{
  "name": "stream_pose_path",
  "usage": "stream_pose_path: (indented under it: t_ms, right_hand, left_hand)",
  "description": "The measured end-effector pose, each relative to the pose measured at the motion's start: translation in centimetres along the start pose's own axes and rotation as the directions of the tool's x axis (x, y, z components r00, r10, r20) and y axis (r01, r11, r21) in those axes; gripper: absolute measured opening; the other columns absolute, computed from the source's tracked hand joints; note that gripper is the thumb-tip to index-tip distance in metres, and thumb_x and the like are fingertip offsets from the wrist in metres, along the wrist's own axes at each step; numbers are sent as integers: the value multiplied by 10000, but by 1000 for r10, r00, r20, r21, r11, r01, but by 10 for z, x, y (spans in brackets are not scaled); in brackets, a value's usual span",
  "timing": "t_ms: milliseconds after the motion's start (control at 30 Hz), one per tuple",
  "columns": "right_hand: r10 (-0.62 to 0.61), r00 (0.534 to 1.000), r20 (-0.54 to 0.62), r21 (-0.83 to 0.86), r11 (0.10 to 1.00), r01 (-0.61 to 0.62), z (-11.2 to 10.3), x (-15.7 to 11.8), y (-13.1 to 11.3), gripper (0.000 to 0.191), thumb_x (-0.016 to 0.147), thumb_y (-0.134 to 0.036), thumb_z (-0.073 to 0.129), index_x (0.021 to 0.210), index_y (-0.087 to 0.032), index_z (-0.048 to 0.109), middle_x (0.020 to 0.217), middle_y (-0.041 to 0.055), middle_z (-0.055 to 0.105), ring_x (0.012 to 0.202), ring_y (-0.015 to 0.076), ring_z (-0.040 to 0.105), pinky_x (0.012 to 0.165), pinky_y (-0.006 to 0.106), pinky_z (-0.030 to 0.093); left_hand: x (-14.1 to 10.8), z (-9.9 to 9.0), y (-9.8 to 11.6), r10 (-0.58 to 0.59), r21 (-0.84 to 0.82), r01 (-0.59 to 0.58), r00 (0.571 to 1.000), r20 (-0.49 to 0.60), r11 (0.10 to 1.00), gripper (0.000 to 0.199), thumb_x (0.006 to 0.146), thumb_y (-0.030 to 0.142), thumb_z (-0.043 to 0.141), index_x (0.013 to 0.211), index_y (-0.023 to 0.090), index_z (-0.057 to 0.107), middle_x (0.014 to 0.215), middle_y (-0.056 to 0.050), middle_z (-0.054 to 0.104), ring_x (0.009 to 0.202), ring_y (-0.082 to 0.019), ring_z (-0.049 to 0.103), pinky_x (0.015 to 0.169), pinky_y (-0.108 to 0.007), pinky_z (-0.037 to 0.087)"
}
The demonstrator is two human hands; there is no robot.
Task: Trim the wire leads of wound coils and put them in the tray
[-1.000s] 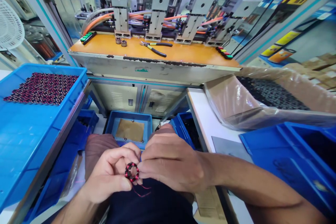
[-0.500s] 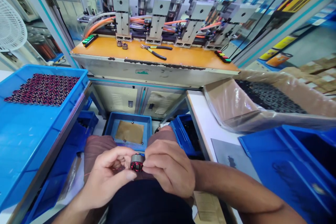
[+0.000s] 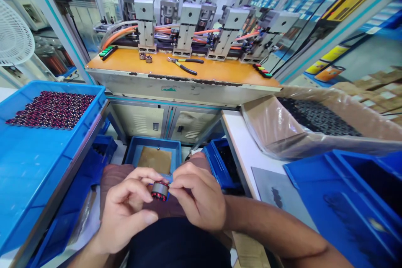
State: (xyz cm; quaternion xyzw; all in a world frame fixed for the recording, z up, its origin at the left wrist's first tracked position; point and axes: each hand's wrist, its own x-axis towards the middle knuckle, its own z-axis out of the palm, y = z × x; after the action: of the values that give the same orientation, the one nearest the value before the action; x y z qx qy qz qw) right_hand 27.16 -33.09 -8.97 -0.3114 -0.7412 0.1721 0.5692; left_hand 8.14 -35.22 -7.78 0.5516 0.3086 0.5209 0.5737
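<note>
Above my lap, my left hand [image 3: 130, 205] holds a small round metal core [image 3: 160, 190] wound with red wire, its fingers behind and beside the part and its thumb apart below it. My right hand [image 3: 199, 197] is at the core's right side, thumb and forefinger pinched together at its edge. Whatever is between those fingertips is too small to make out. Many similar red-wound parts [image 3: 56, 109] stand in rows in the blue tray [image 3: 28, 167] at the left.
Cutters [image 3: 185, 66] and two small cores [image 3: 145, 57] lie on the orange machine bench [image 3: 220, 73]. A lined carton [image 3: 266, 125] of dark parts and a blue bin [image 3: 326, 192] stand at the right. Below, a blue tray [image 3: 132, 153] sits beyond my knees.
The core has tilted and shifted slightly left. My left thumb has come away from it and now sits lower. The view has shifted slightly.
</note>
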Motion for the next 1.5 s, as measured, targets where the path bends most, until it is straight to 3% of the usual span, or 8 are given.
stream_pose_path:
  t_ms: [167,267,433,733,1000,1200,1333,1500]
  right_hand:
    - [-143,988,-54,110,983,148,5,-3,7,84,951,-181,532,892,-172,591,762,28,634,702,122,615,645,248,519]
    - [-296,949,-104,81,949,305,6,-1,15,67,932,-153,545,902,-145,605,768,46,622,647,128,576,564,264,497]
    - [-444,895,-40,-5,896,444,0,5,21,96,937,-128,528,887,-108,608,760,66,613,677,153,609,515,277,458]
    - [-202,978,-43,-150,969,194,-2,8,12,162,975,-159,500,836,-164,581,749,33,628,688,128,605,626,255,510]
    - [-175,984,13,-100,979,176,-6,11,10,132,990,-181,491,883,-167,566,777,35,626,711,118,614,632,245,507]
    - [-285,956,68,3,958,286,-10,11,12,93,982,-147,500,934,-148,581,805,45,638,730,130,607,613,261,499]
    - [-296,940,173,-26,952,305,-17,15,12,95,974,-122,497,935,-135,583,782,50,630,707,130,590,608,252,496]
    - [-189,956,225,-95,972,214,-16,16,11,97,963,-100,498,949,-135,587,806,56,635,740,136,602,652,256,507]
  left_hand:
    - [1,1,-3,-23,-204,19,1000,-18,979,170,783,237,791,920,250,692,991,-15,753,1215,-245,628,1053,-381,479]
    - [8,1,-5,-205,-198,203,979,11,959,376,847,490,693,1094,207,699,1107,-91,729,1125,-240,648,953,-330,510]
    - [17,-2,-2,-487,-55,520,827,282,852,439,910,541,580,895,120,703,671,-48,655,615,-117,583,626,-234,454]
    - [9,7,-6,-317,-185,328,945,84,927,254,903,131,648,1098,291,627,796,35,702,641,-74,674,607,-158,514]
    - [10,3,-14,-101,-428,106,994,34,897,242,759,220,819,916,243,637,1056,19,723,1186,-187,626,1024,-315,488]
    - [11,9,-19,-393,-355,483,870,297,800,388,906,517,605,1004,144,650,772,-49,692,683,-118,657,659,-219,504]
    - [8,13,-17,-329,-322,368,929,171,872,118,941,269,620,1025,187,614,707,9,670,611,-80,648,620,-184,494]
    - [4,13,-14,-187,-355,196,980,61,914,237,891,145,669,1093,265,631,928,11,703,723,-90,716,651,-184,536]
